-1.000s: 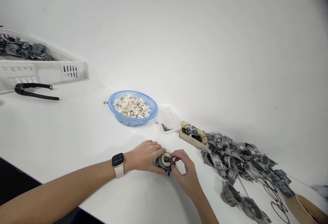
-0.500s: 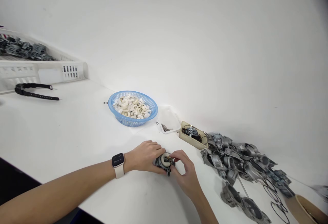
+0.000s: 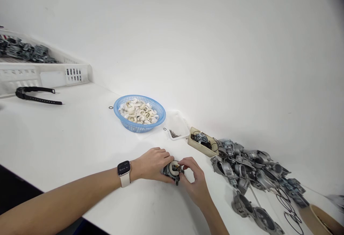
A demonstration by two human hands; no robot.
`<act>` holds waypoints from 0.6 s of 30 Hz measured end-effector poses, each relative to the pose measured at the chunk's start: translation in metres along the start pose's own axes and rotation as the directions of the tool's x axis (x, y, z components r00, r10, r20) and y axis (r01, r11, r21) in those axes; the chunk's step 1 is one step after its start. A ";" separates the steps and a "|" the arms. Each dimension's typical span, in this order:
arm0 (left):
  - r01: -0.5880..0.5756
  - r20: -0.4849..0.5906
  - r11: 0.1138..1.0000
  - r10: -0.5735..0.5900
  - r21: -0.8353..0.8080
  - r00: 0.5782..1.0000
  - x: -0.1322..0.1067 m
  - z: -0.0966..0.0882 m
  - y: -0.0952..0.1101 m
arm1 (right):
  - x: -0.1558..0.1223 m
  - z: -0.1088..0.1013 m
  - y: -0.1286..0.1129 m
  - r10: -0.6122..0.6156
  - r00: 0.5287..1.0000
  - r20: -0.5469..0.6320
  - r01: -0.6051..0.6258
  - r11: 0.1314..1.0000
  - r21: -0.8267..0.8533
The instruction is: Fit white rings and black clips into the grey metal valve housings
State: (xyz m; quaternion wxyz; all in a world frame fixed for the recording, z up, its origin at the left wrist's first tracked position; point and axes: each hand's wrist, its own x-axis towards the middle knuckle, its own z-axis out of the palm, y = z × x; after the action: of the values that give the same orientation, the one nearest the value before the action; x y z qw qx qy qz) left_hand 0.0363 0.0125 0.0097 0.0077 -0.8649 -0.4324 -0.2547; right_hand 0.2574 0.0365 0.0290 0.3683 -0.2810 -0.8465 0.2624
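My left hand [image 3: 154, 164], with a watch [image 3: 124, 168] on its wrist, grips a grey metal carburetor body [image 3: 167, 171] from the left, low over the table. A white ring-shaped float [image 3: 173, 171] sits in the carburetor's upturned face, with brass parts inside. At the carburetor's right edge, the thumb and index finger of my right hand [image 3: 194, 181] are closed in a pinch beside the float. Whatever lies between those fingertips is too small to make out.
Behind my hands stand a blue basket [image 3: 139, 127] of white floats, a white tray [image 3: 185, 131] with small pins, and a cream box [image 3: 200, 147] of parts. Metal carburetor parts [image 3: 247, 167] and black rubber rings [image 3: 288, 210] lie right. A white crate [image 3: 53, 79] and black watch [image 3: 37, 95] are left.
Both hands stay on the carburetor in nearly the same place. The float and the right fingertips have shifted very slightly.
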 end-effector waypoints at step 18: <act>0.025 0.007 1.000 -0.025 -0.010 1.000 0.000 0.000 0.000 | -0.002 -0.001 0.002 0.022 0.999 0.025 -0.022 1.000 0.009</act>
State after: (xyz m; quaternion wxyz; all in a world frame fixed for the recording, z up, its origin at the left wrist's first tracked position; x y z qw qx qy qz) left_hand 0.0362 0.0124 0.0097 -0.0015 -0.8604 -0.4418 -0.2538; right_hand 0.2599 0.0364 0.0274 0.3562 -0.2855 -0.8466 0.2736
